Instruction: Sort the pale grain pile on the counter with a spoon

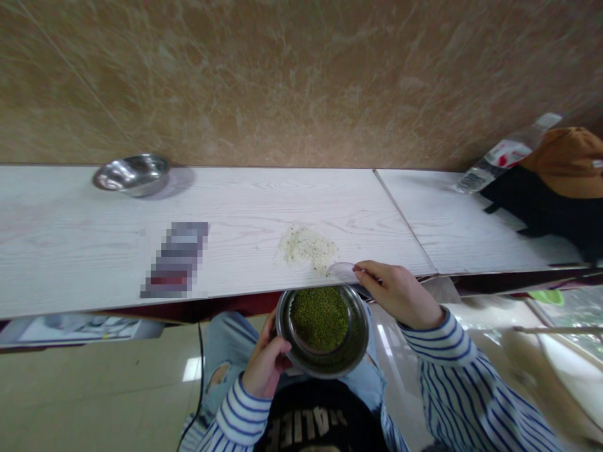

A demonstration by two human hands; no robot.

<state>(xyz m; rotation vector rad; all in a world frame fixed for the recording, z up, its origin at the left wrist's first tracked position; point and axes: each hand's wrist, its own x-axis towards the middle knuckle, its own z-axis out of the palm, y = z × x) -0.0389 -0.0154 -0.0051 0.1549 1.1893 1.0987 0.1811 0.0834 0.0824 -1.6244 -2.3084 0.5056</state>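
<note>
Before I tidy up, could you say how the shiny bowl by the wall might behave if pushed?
The bowl looks thin-rimmed, so probably light; being metal, likely stiff. It might slide on the smooth-looking tabletop.

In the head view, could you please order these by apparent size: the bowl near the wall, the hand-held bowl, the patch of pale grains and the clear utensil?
1. Hand-held bowl
2. Bowl near the wall and patch of pale grains: too close to rank
3. Clear utensil

Striped blue-and-white sleeves (464,361), black top (325,417) with pale block lettering, light-blue ripped jeans (233,342).
</note>
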